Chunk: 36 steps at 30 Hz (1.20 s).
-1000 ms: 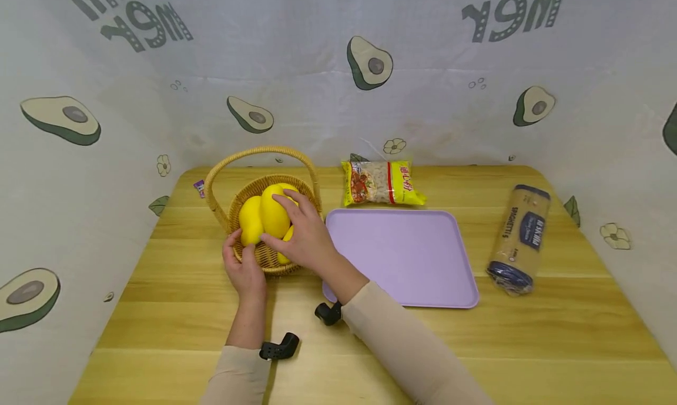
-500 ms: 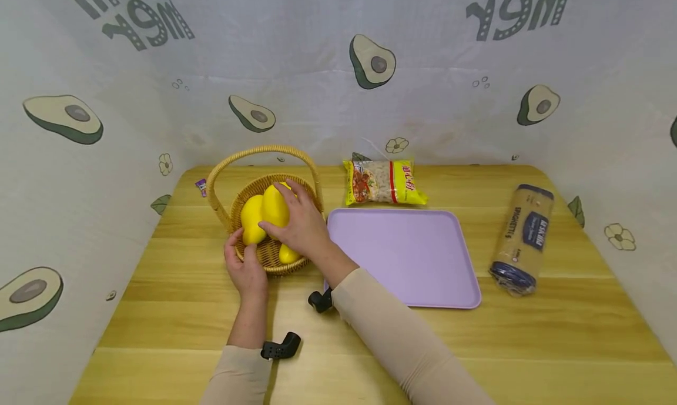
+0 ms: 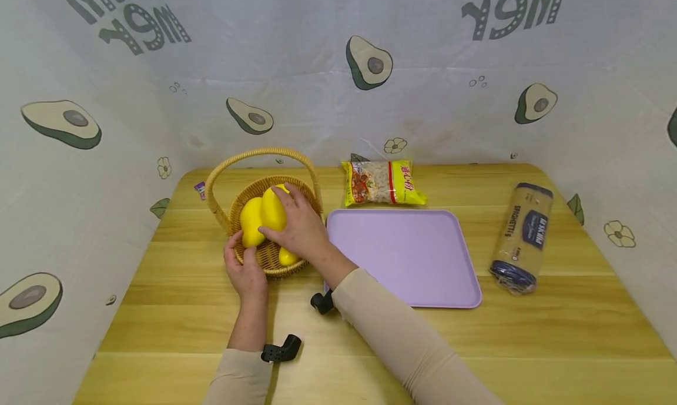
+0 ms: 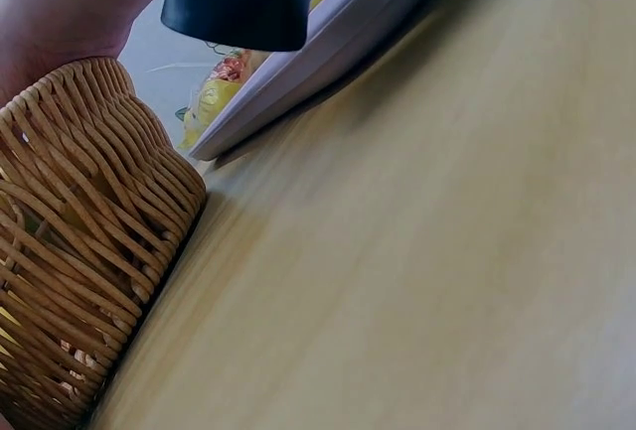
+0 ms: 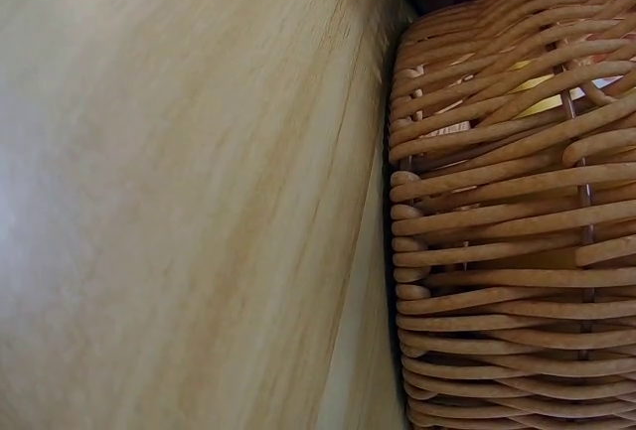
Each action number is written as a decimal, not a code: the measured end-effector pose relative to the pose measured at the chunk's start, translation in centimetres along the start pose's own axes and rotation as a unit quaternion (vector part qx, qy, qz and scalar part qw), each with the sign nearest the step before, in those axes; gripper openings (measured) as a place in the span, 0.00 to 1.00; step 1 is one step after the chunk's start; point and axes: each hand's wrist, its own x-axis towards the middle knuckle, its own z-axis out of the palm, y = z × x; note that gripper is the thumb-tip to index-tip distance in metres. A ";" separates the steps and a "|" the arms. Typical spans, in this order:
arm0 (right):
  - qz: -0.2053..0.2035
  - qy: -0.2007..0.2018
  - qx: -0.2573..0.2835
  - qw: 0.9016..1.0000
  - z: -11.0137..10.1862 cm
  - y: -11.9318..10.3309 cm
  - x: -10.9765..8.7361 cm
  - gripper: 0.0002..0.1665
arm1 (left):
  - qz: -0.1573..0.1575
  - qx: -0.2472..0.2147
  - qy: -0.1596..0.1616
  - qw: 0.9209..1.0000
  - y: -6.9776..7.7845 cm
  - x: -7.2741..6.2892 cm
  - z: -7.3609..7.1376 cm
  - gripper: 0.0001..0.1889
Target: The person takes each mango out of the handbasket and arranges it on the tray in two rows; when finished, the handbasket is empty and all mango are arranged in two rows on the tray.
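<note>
A wicker basket (image 3: 272, 270) with a tall arched handle stands at the left of the table. Several yellow mangoes lie in it, one mango (image 3: 251, 221) at the left and another mango (image 3: 287, 257) low at the front right. My right hand (image 3: 304, 226) grips an upper mango (image 3: 272, 211) from its right side, thumb in front and fingers over the top. At the front left rim, my left hand (image 3: 247, 275) holds the basket, its fingertips close to the left mango. The left wrist view shows the basket's woven side (image 4: 89, 241); slats also fill the right wrist view.
A lilac tray (image 3: 402, 258) lies right of the basket, close to it. Behind the tray is a yellow food packet (image 3: 378, 183). A spaghetti pack (image 3: 523, 237) lies at the far right, and a small purple wrapper (image 3: 200, 190) behind the basket's left side.
My right hand has closed in on the upper mango and drawn back slightly. The front right mango now shows apart from it, lower in the basket. My left hand stays at the rim.
</note>
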 end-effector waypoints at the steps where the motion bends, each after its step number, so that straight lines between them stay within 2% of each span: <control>1: 0.002 -0.002 0.000 1.000 0.0 0.0 0.0 0.54 | 0.001 0.001 0.001 1.000 0.0 0.0 0.0 0.21; 16: 0.013 -0.032 -0.005 0.999 -0.1 -0.1 0.2 0.56 | 0.006 0.001 0.005 1.000 0.1 -0.1 0.1 0.21; 25: 0.025 -0.046 -0.003 0.999 0.0 0.0 0.2 0.52 | 0.012 0.002 0.006 1.000 -0.2 0.0 0.1 0.21; 36: 0.014 -0.036 -0.001 0.999 0.0 0.0 0.2 0.53 | 0.010 0.001 0.003 1.000 -0.1 0.0 0.1 0.21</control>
